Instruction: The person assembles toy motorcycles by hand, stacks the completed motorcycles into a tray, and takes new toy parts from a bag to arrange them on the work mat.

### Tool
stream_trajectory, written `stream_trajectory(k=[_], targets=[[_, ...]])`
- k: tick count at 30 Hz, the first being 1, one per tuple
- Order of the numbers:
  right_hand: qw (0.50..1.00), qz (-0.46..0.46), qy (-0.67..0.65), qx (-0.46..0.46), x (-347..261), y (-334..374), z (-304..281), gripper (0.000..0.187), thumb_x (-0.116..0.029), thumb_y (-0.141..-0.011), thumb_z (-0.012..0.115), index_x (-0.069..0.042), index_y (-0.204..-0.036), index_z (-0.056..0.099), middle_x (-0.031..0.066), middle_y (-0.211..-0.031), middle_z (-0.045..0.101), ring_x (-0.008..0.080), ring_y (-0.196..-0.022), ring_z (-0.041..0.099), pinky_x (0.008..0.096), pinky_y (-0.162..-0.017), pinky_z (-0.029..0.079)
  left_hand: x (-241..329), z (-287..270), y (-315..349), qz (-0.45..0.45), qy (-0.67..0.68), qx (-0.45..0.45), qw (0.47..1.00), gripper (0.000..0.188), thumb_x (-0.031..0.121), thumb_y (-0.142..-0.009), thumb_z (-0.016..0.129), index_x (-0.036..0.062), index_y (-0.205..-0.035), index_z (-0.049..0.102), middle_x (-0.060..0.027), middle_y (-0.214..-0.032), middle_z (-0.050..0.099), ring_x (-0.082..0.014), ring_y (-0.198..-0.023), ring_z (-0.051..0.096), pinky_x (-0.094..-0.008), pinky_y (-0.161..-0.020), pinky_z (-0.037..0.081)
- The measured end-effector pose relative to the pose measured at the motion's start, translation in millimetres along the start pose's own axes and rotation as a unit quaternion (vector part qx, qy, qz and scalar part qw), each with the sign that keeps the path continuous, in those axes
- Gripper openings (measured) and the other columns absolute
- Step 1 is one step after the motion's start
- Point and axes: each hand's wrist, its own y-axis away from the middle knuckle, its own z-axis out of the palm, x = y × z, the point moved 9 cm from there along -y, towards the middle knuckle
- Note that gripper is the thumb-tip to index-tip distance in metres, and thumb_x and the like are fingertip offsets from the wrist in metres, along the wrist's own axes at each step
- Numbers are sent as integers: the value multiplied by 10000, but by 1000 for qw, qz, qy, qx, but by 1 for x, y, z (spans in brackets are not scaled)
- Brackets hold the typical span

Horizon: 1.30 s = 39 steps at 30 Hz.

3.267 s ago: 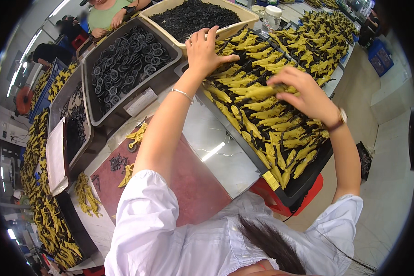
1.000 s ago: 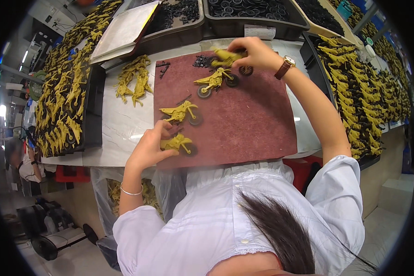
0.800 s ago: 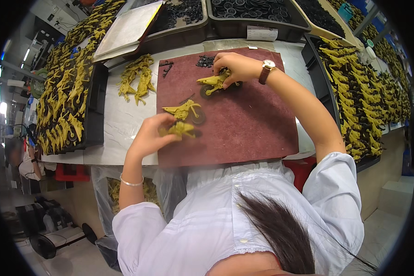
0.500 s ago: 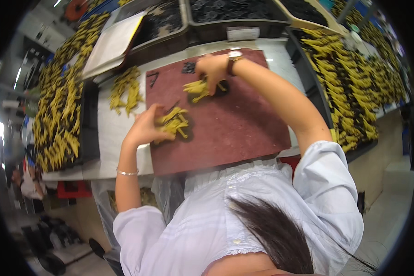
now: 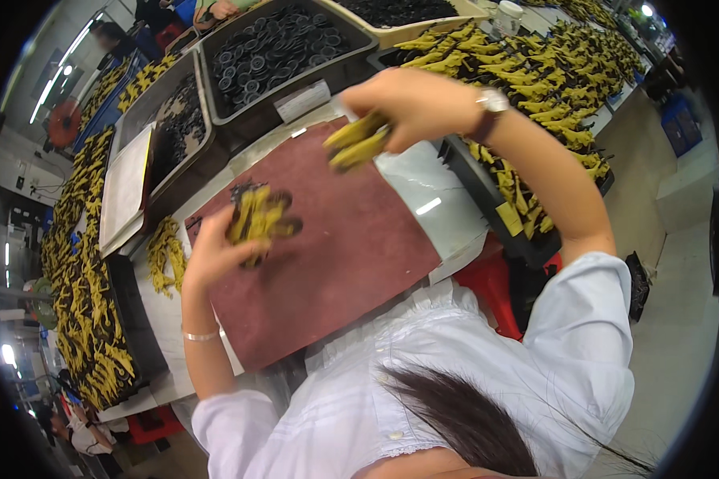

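From where I stand, the left grip (image 5: pixel 212 249) has its fingers and thumb curled around a bundle of yellow-and-black toy motorcycles (image 5: pixel 256 214), their dark wheels poking out to its right. The right grip (image 5: pixel 414 104) is pinching a couple of yellow toy bodies (image 5: pixel 359 144), which hang to its left, above the far part of the red mat (image 5: pixel 327 263). Both handfuls are blurred, so I can't count the pieces exactly.

The mat lies beneath the left grip and spreads to its right over the pale tabletop (image 5: pixel 431 185). Small black parts (image 5: pixel 244 189) sit just beyond the left grip, and a loose pile of yellow parts (image 5: pixel 164 257) lies just to its left. Beyond the right grip and to its left stands a grey bin (image 5: pixel 236 136) of black wheels; to its right is a black tray (image 5: pixel 478 182) packed with rows of yellow-and-black toys (image 5: pixel 527 104).
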Motion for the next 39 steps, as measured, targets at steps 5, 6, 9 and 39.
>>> stream_trajectory(k=[5, 6, 9, 39], targets=[[985, 157, 63, 44, 119, 115, -48, 458, -50, -567, 748, -30, -960, 514, 132, -945, 634, 329, -924, 611, 384, -799, 494, 123, 32, -152, 124, -59, -2, 990, 379, 245, -658, 799, -3, -883, 620, -81, -764, 652, -114, -648, 596, -289, -601, 482], [982, 172, 71, 42, 136, 135, -49, 454, -44, -571, 748, -30, -959, 513, 132, -953, 632, 332, -930, 607, 388, -805, 493, 148, 43, -179, 129, -68, -10, 989, 409, 289, -649, 793, -10, -869, 623, -107, -763, 646, -165, -660, 607, -311, -617, 486], [981, 171, 74, 46, 163, 153, -45, 453, -35, -576, 749, -30, -962, 511, 129, -959, 629, 337, -934, 602, 394, -811, 488, 196, 76, -255, 219, -193, 25, 956, 599, 455, -588, 800, -26, -911, 646, -180, -862, 661, -309, -781, 636, -372, -711, 495], [967, 241, 84, -11, 199, 163, -21, 729, -5, -593, 790, -129, -1249, 497, 95, -1078, 578, 306, -995, 559, 382, -875, 473, 187, 180, -300, 312, -199, 182, 911, 519, 437, -853, 572, 86, -1234, 589, -178, -1158, 512, -321, -1093, 486, -444, -888, 390]])
